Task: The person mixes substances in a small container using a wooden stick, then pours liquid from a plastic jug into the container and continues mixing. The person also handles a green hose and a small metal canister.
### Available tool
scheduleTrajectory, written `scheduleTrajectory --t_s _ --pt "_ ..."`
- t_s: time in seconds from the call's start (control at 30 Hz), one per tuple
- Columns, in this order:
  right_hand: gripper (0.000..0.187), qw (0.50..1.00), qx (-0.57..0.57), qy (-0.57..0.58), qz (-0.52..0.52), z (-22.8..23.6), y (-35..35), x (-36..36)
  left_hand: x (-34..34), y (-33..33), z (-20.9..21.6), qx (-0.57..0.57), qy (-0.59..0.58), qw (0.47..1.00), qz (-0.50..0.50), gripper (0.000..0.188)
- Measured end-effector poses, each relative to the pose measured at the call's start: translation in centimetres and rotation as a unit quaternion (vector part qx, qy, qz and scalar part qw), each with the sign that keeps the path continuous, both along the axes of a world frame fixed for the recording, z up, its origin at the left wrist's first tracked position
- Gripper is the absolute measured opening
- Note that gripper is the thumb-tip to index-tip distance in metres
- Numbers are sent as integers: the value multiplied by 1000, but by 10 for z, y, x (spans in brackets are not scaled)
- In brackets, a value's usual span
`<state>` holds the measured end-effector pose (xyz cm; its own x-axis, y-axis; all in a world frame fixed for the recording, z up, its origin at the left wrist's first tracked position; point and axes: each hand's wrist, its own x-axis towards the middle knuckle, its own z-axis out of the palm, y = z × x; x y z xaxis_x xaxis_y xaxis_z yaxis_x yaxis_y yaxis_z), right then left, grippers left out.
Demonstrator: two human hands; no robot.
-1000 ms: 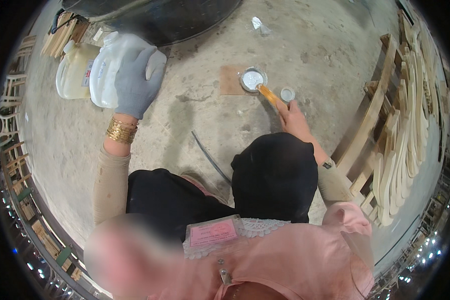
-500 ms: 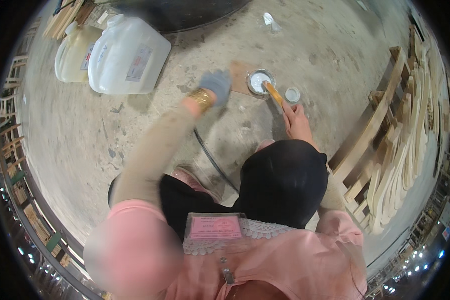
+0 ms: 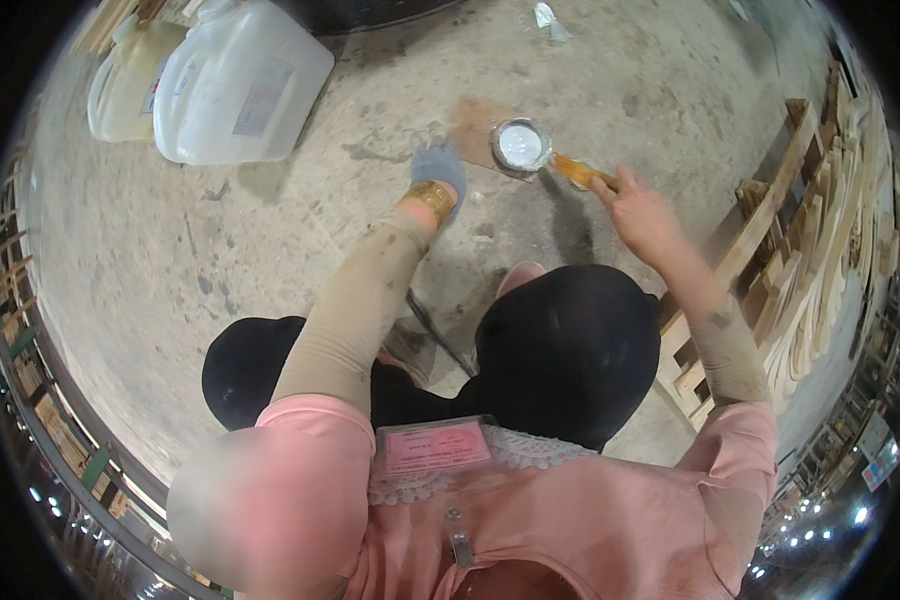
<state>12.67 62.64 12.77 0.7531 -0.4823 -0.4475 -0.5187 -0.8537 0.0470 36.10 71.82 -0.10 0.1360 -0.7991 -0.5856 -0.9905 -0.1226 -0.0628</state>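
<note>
My right hand (image 3: 638,210) grips the yellow wooden handle of a paintbrush (image 3: 582,172). The brush slants down to the left, its tip by the right rim of a small round can (image 3: 521,146) with white liquid inside. A round lid-like piece lies partly hidden beneath the brush. Under the can's left side is a flat brown sheet (image 3: 478,128). My left hand (image 3: 436,172), in a grey glove, is low over the floor beside the sheet's left edge. Its fingers look stretched out and apart, though their tips are blurred, and nothing shows in them.
Two large plastic jugs (image 3: 255,85) stand at the far left, beside a dark rounded object (image 3: 370,14) at the top edge. Curved wooden strips (image 3: 820,270) and a wooden frame line the right. A crumpled white scrap (image 3: 550,20) lies beyond the can. A black hose (image 3: 430,325) runs between my feet.
My right hand has drawn the brush out of the white liquid and moved right with it. My left forearm has swung to the right, its gloved hand staying near the sheet. The view has shifted slightly.
</note>
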Motion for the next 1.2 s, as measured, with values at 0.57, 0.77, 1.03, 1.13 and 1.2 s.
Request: scheduleTrajectory --t_s 0.57,0.77,1.03,1.13,1.2 --pt "46 353 467 -576 -571 -39 15 -53 -127 -45 35 -217 207 937 -181 14" --pt "48 282 514 -617 -525 -32 -11 -48 -174 -89 -20 -283 82 952 -78 21" --pt "41 287 491 -618 -543 -35 -23 -42 -115 -104 64 -237 300 918 -102 32" --pt "45 295 440 -656 -538 -20 -34 -65 -52 -111 164 -346 333 875 -60 38" --pt "46 304 448 -660 -521 -18 -35 -55 35 -96 223 -490 310 814 30 42"
